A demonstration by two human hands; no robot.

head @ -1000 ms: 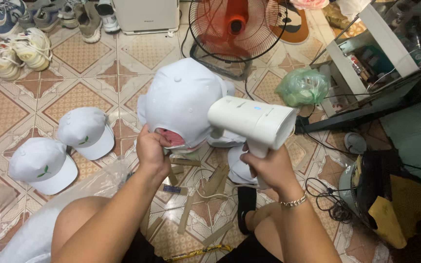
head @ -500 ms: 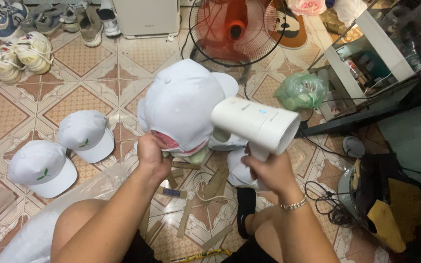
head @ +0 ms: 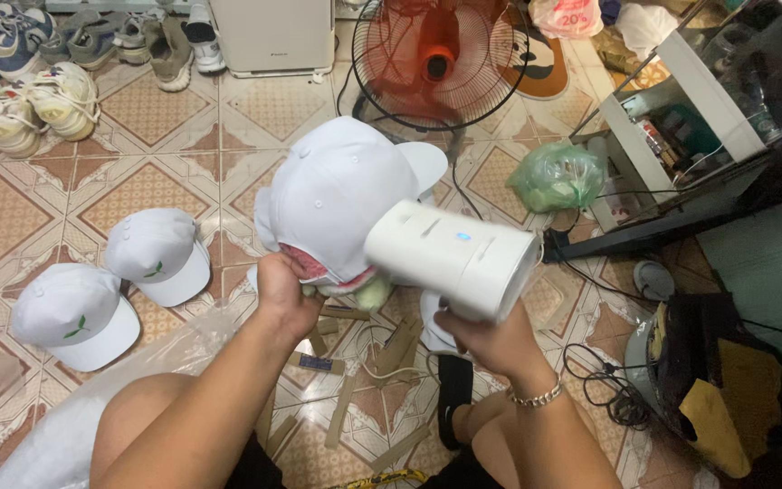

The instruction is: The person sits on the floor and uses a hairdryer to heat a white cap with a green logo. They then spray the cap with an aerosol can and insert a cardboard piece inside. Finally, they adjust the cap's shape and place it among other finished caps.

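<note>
Patterned tile floor (head: 151,186); fan (head: 436,54) at 12 o'clock. Green bag (head: 558,177), contents unclear. Left hand (head: 284,294) grips white cap (head: 337,195); right hand (head: 486,340) grips white steamer (head: 450,258).

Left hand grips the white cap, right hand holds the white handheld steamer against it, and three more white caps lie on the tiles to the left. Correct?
Not quite: the head view shows two more white caps on the tiles to the left, not three. The rest holds: the left hand grips the white cap, and the right hand holds the white handheld steamer against it.
</note>
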